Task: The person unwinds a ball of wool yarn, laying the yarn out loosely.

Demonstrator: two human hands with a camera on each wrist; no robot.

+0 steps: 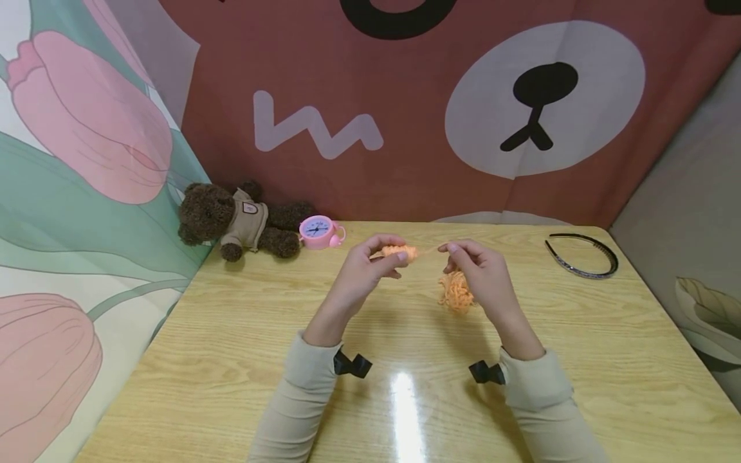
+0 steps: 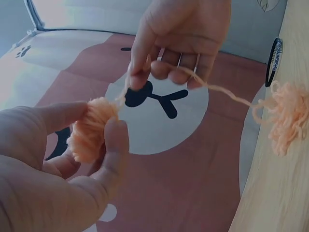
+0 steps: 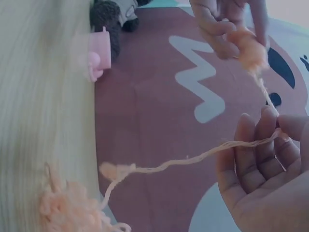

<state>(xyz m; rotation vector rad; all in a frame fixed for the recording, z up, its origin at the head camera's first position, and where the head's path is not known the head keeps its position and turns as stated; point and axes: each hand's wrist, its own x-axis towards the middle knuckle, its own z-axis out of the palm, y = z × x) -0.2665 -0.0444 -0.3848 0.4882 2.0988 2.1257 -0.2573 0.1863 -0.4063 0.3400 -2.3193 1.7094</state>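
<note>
My left hand (image 1: 367, 262) holds a small wound bundle of orange yarn (image 2: 94, 128) between thumb and fingers, raised above the table. From the bundle a short length of yarn strand (image 3: 263, 92) runs to my right hand (image 1: 482, 269), whose thumb and forefinger pinch it. Past the right hand's fingers the strand sags down to a loose, tangled heap of orange yarn (image 1: 456, 292) on the table. In the head view the right hand partly covers that heap.
On the wooden table (image 1: 231, 386) a brown teddy bear (image 1: 249, 222) lies at the back left, with a pink alarm clock (image 1: 318, 231) beside it. A dark headband (image 1: 585, 257) rests at the back right. A printed curtain (image 1: 405, 173) hangs behind the table.
</note>
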